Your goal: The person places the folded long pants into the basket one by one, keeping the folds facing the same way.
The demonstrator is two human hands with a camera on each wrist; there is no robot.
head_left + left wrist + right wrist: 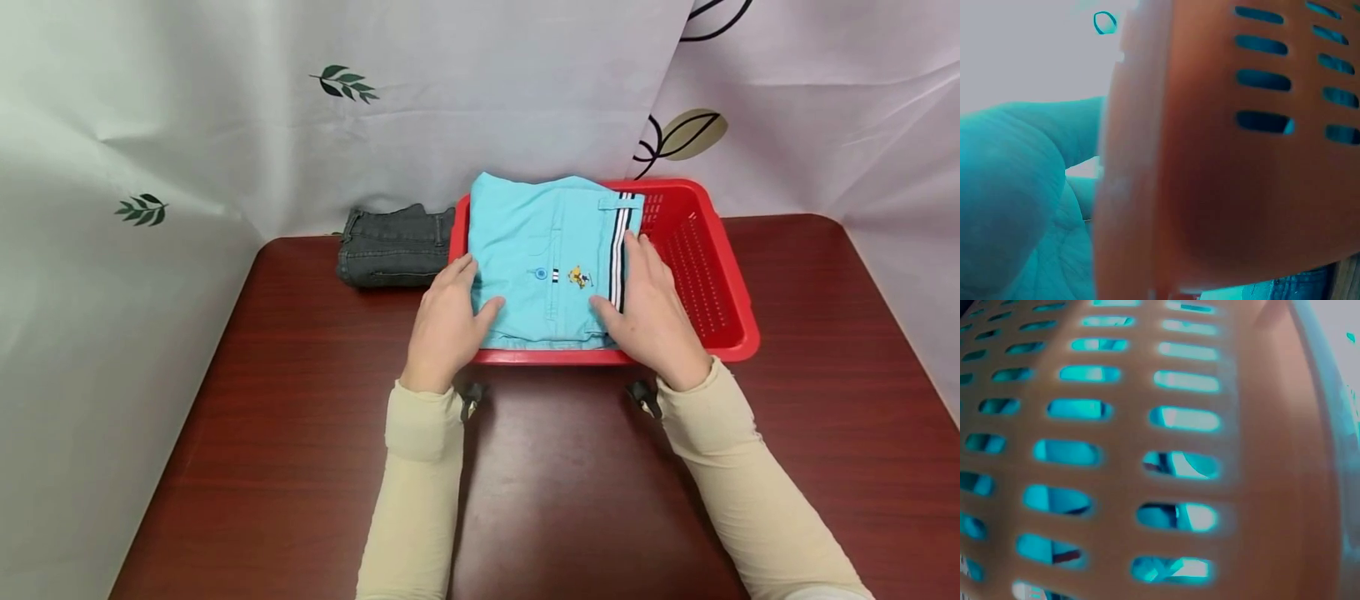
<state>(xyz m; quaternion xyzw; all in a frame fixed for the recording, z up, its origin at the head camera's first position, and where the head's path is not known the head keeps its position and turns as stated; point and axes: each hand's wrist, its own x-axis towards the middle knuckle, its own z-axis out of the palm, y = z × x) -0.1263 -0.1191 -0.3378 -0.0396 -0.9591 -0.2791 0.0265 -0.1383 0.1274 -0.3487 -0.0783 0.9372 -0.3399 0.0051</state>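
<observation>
Folded light blue trousers [525,233] lie flat in the left part of a red plastic basket [551,357]. A buttoned pocket, a small embroidered figure and a dark-and-white striped band show on them. My left hand [447,321] is at their left edge, over the basket's rim, thumb spread toward the cloth. On the other side my right hand [652,312] lies along the striped band, fingers extended and thumb on the fabric. In the left wrist view, part of the left hand [1010,194] shows beside the rim; slotted basket wall [1116,481] fills most of the right wrist view.
Dark grey folded jeans [397,246] lie just left of the basket, near the back of the reddish-brown table [300,450]. A white cloth backdrop [487,92] with leaf prints hangs behind. The basket's right part shows its perforated inner wall.
</observation>
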